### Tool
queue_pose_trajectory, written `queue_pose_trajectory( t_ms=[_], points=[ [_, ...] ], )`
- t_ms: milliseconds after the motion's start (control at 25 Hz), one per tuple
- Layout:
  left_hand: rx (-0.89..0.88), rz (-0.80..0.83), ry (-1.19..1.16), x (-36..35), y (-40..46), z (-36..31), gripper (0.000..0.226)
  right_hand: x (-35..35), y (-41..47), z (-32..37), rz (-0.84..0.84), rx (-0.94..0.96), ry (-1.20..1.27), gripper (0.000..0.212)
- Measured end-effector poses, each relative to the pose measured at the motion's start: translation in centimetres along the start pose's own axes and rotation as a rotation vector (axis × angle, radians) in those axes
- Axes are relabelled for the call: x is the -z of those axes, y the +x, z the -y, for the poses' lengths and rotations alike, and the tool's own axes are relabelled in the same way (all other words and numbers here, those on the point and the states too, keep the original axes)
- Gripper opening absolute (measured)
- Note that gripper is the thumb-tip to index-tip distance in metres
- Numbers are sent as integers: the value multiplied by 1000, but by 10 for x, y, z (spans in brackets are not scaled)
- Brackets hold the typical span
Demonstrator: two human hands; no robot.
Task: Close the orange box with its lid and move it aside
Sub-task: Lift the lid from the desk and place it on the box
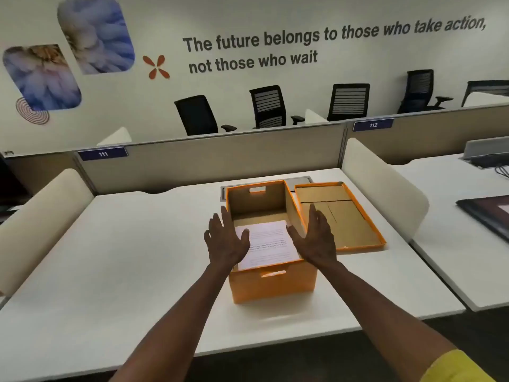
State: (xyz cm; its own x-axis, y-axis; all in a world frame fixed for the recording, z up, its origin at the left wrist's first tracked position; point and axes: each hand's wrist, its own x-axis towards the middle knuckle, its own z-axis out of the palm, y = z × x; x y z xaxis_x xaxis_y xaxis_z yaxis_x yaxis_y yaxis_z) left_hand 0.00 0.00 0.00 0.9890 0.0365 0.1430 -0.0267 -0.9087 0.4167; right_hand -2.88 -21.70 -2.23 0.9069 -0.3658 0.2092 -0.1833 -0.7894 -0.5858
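An open orange box (272, 285) stands in the middle of the white desk (124, 257), with printed sheets of paper (268, 241) lying inside it. Its lid (347, 219) lies upside down on the desk just right of the box, brown inside with an orange rim. My left hand (224, 239) hovers flat over the box's left rim, fingers spread, holding nothing. My right hand (315, 238) is held the same way over the right rim, between box and lid, also with nothing in it.
Cream side dividers (385, 194) stand on both sides of the desk, and a grey partition (209, 158) runs along the back. A grey cable hatch (300, 180) sits behind the box. A dark tablet (487, 213) lies on the desk to the right.
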Motion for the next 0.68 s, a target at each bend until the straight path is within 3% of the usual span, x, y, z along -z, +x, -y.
queue_pose_trajectory(
  t_ms=[80,160,280,400,680],
  points=[
    [219,117,-66,-10,1,0,85,-8,11,-9,173,-178,134,89],
    [368,179,-176,-21,-2,7,62,-17,15,-19,315,-275,230,78],
    [395,126,-306,-28,-6,9,33,-30,14,-22,233,-255,306,59],
    [406,57,-347,-30,-5,14,31,-39,12,-24,167,-218,300,55],
    [447,0,-332,-26,-2,38,41,-57,6,-12,184,-135,329,50]
  ],
)
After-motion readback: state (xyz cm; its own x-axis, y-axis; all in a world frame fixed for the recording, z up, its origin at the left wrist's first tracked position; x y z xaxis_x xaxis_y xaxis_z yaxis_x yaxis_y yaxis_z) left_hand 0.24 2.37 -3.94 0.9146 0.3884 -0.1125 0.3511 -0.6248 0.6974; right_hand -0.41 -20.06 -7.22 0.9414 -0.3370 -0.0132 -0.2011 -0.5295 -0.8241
